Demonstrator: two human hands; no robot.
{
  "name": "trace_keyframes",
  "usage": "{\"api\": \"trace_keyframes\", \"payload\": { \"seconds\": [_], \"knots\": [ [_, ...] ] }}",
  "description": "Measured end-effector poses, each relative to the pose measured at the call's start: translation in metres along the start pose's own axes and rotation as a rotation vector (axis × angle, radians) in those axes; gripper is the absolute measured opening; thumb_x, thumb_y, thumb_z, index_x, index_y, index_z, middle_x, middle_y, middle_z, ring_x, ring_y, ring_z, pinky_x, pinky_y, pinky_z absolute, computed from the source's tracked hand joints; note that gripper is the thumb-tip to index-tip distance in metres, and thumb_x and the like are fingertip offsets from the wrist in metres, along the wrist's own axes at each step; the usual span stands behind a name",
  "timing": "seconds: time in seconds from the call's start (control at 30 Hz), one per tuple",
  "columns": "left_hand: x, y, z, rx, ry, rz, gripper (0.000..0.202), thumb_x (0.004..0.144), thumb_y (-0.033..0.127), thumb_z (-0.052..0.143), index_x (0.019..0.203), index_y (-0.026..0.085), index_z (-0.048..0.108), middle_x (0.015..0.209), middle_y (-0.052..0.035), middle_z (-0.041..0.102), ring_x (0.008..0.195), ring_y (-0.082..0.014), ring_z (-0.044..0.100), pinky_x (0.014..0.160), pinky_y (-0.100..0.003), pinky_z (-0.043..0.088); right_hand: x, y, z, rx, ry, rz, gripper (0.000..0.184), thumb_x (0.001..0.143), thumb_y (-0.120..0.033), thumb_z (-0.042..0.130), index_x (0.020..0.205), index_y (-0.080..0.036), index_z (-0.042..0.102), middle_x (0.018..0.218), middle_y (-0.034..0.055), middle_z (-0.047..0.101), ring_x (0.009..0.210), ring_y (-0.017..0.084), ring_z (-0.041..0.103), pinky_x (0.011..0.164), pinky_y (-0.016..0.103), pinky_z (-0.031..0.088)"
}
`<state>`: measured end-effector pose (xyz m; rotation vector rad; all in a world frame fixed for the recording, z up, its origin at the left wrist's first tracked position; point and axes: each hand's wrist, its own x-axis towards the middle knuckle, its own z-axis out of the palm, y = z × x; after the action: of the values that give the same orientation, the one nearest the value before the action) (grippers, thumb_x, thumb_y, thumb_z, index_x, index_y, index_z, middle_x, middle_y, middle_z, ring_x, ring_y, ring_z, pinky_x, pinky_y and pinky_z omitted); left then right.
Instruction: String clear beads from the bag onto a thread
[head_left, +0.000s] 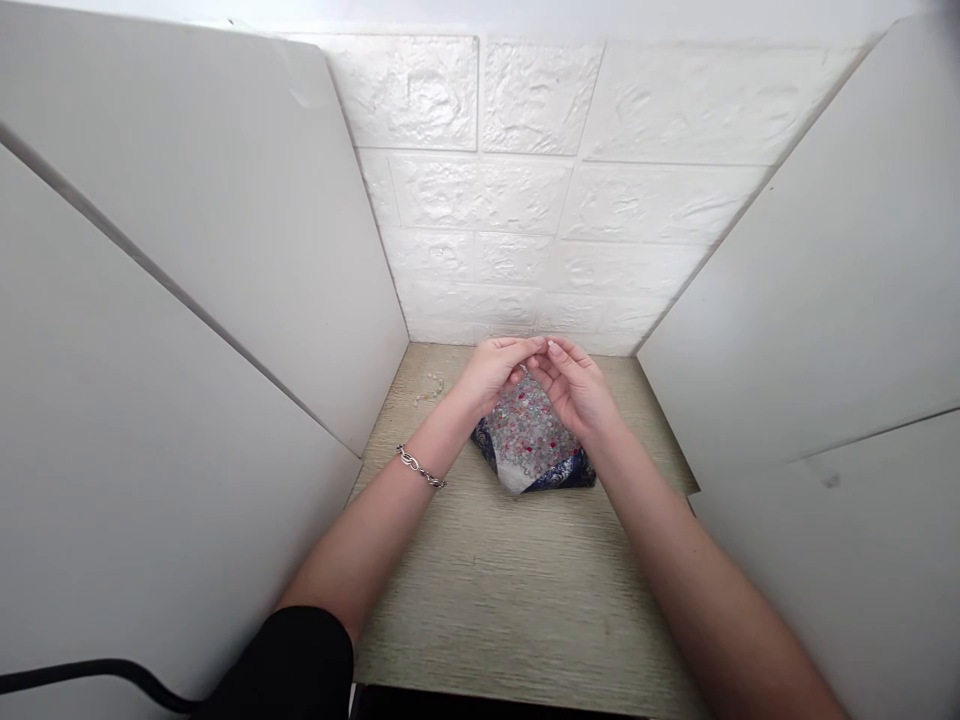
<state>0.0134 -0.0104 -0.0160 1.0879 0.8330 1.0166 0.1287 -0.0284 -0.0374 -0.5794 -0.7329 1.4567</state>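
My left hand [496, 374] and my right hand [576, 388] meet fingertip to fingertip over a heap of small beads [531, 428]. Both are closed in a pinch, and whatever lies between the fingers is too small to make out. Clear, pale and a few red or pink beads make up the heap. They lie in a dark blue patterned wrapping [564, 474] with a whitish inside corner at the front. The hands cover the far part of the heap. A chain bracelet [421, 468] circles my left wrist.
Left of the beads, a few tiny pale and greenish beads [429, 388] lie on the wood-grain tabletop [495, 590]. White panels [300, 230] [810, 290] close in both sides, and a white brick-patterned wall [517, 190] stands behind. A black cable [97, 668] runs at lower left.
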Motion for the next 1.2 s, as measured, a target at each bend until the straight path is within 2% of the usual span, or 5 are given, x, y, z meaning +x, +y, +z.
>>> {"api": "trace_keyframes", "payload": {
  "seconds": [0.27, 0.53, 0.8, 0.93, 1.2],
  "knots": [
    [-0.001, 0.002, 0.0, 0.023, -0.005, -0.027, 0.027, 0.069, 0.037, 0.061, 0.058, 0.013, 0.056, 0.05, 0.0042, 0.051, 0.034, 0.0009, 0.032, 0.034, -0.018, 0.013, 0.002, 0.003, -0.003, -0.119, 0.033, -0.043, 0.018, 0.06, -0.025, 0.073, 0.075, -0.022, 0.064, 0.072, -0.0049, 0.065, 0.064, 0.006, 0.058, 0.071, 0.02, 0.05],
    [0.001, 0.0, -0.006, 0.15, 0.046, -0.015, 0.021, 0.068, 0.032, 0.061, 0.06, 0.012, 0.06, 0.053, 0.0024, 0.056, 0.035, 0.0002, 0.034, 0.037, -0.019, 0.018, -0.001, -0.005, -0.012, -1.101, 0.032, -0.459, 0.017, 0.075, -0.03, 0.055, 0.084, -0.023, 0.068, 0.082, 0.0022, 0.064, 0.077, 0.016, 0.056, 0.076, 0.032, 0.043],
    [0.0, 0.003, -0.005, 0.2, 0.044, -0.032, 0.022, 0.069, 0.03, 0.06, 0.057, 0.012, 0.059, 0.05, 0.0031, 0.053, 0.036, 0.0, 0.032, 0.037, -0.019, 0.017, -0.003, -0.016, -0.006, -1.333, -0.019, -0.53, 0.017, 0.077, -0.028, 0.053, 0.082, -0.027, 0.068, 0.081, 0.0022, 0.066, 0.077, 0.019, 0.056, 0.077, 0.034, 0.041],
    [0.001, 0.001, -0.005, 0.099, 0.019, -0.057, 0.021, 0.071, 0.032, 0.058, 0.062, 0.013, 0.059, 0.052, 0.004, 0.05, 0.035, 0.0007, 0.03, 0.035, -0.019, 0.013, -0.004, -0.015, -0.004, -1.235, 0.037, -0.516, 0.017, 0.077, -0.031, 0.054, 0.081, -0.025, 0.068, 0.08, 0.0024, 0.066, 0.076, 0.018, 0.057, 0.077, 0.034, 0.041],
    [-0.001, 0.001, -0.002, -0.009, -0.022, -0.095, 0.027, 0.07, 0.035, 0.06, 0.058, 0.013, 0.052, 0.05, 0.0054, 0.04, 0.034, 0.0013, 0.027, 0.033, -0.018, 0.008, -0.002, 0.002, -0.002, -0.531, 0.107, -0.269, 0.018, 0.071, -0.036, 0.061, 0.08, -0.021, 0.065, 0.077, 0.0009, 0.066, 0.073, 0.014, 0.061, 0.077, 0.031, 0.048]
  ]
}}
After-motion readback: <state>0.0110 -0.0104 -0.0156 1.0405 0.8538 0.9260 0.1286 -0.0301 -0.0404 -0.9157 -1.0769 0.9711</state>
